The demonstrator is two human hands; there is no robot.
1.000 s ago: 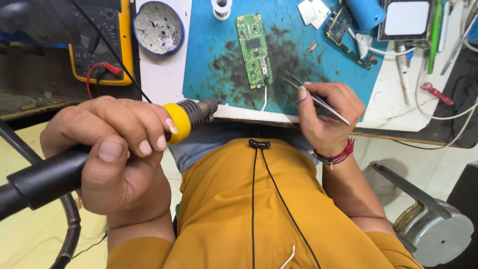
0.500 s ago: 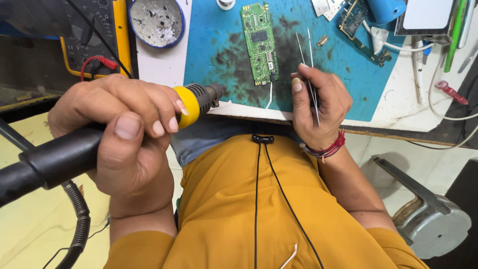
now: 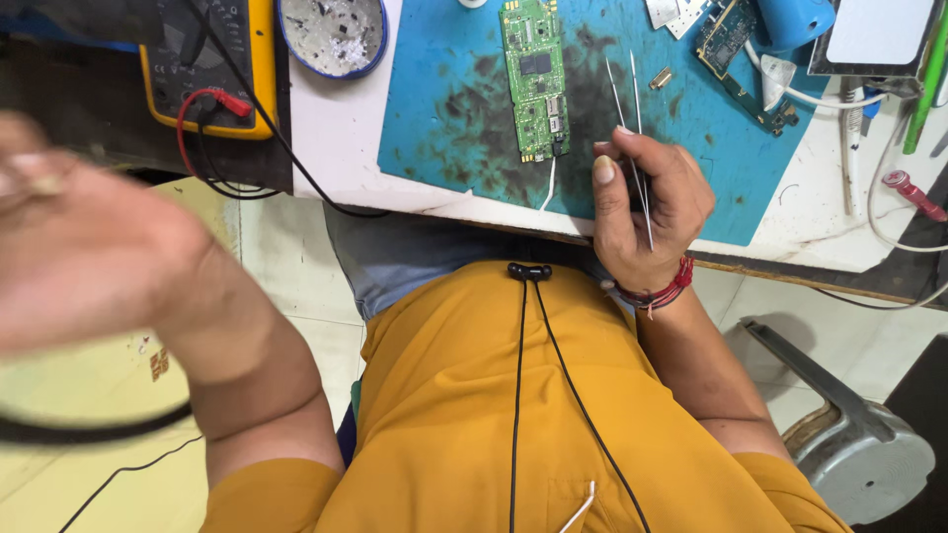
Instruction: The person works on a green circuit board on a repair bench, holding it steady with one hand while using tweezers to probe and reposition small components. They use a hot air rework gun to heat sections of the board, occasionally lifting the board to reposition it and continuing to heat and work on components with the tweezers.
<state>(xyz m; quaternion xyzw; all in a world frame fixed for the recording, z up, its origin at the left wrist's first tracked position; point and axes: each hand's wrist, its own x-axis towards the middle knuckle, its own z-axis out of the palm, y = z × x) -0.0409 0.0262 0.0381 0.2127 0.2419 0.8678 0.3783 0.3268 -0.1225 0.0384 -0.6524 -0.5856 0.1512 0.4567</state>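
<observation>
Right hand (image 3: 647, 212) closed on thin metal tweezers (image 3: 632, 118), tips up, parked over blue mat (image 3: 444, 109), likely kept ready. Green circuit board (image 3: 533, 79) just left of that hand, white wire off its near end. Left hand (image 3: 89, 257) motion-blurred, off tabletop (image 3: 336, 148); grip unreadable. Black cable (image 3: 89, 431) below it, source cut off.

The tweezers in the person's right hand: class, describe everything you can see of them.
The tweezers are slim, bright metal with two long, straight arms tapering to fine points. The right hand grips them about their lower half, fingers wrapped round, so the joined end is partly hidden. The tips point away from the person, spread slightly apart and holding nothing. They hover over the stained blue mat, just right of the green circuit board, not touching it as far as can be seen.
</observation>
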